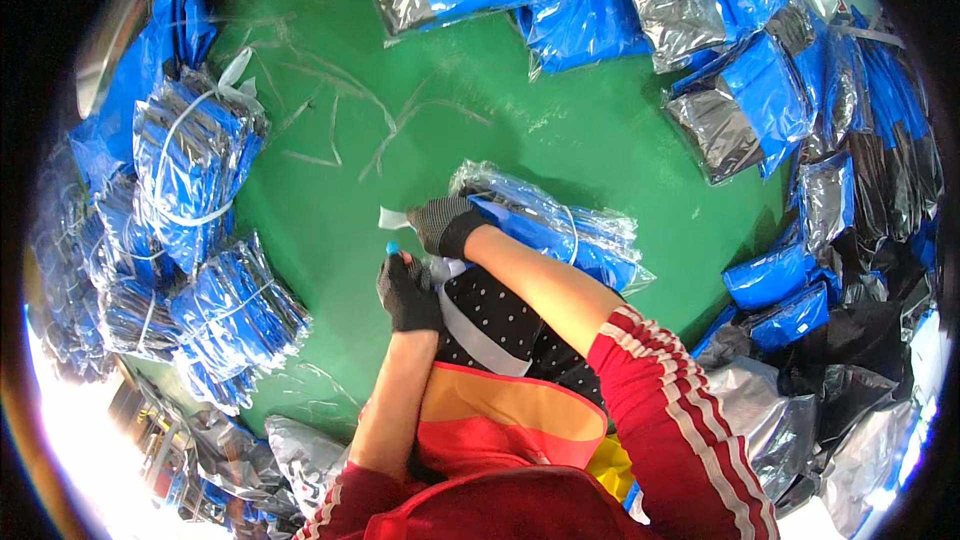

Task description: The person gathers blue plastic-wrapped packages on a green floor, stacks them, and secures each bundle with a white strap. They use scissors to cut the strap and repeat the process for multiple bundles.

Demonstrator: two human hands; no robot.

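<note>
My right hand (446, 226), in a dark grey dotted glove, is closed on a white plastic strap (393, 219), whose short end sticks out to its left. Just below, my left hand (408, 292), gloved with bare fingertips, is closed on a small object with a blue tip (393, 248); the rest of that object is hidden by the fingers. A wide white band (482, 338) lies across my lap over black cloth with white dots. Beyond my right wrist lies a bundle of blue packs (560, 225) in clear plastic, with a pale strap round it.
Strapped bundles of blue packs (185, 165) are heaped at the left. Silver and blue packs (670, 0) lie along the far side and the right. Loose strap scraps (385, 125) are scattered on the green floor (330, 200). Grey plastic bags (755, 410) lie near right.
</note>
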